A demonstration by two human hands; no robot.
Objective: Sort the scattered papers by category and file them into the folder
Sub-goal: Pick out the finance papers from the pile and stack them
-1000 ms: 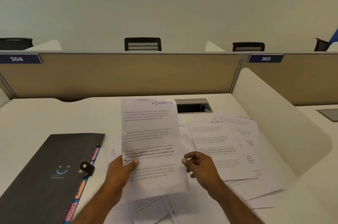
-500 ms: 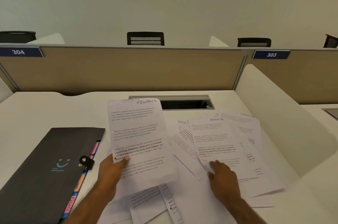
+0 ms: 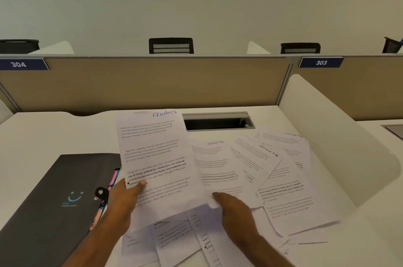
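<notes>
Barely begun, I'd say: my left hand (image 3: 125, 198) pinches the FINANCE sheet (image 3: 156, 164) aloft, my right hand (image 3: 234, 206) grips a blurred sheet (image 3: 214, 170) off the scattered papers (image 3: 287, 181); the black folder (image 3: 54, 205) lies clasped, nothing visibly filed

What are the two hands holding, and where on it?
The left hand pinches the white printed sheet headed FINANCE at its lower left edge. The right hand grips the bottom edge of another, blurred white printed sheet.
</notes>
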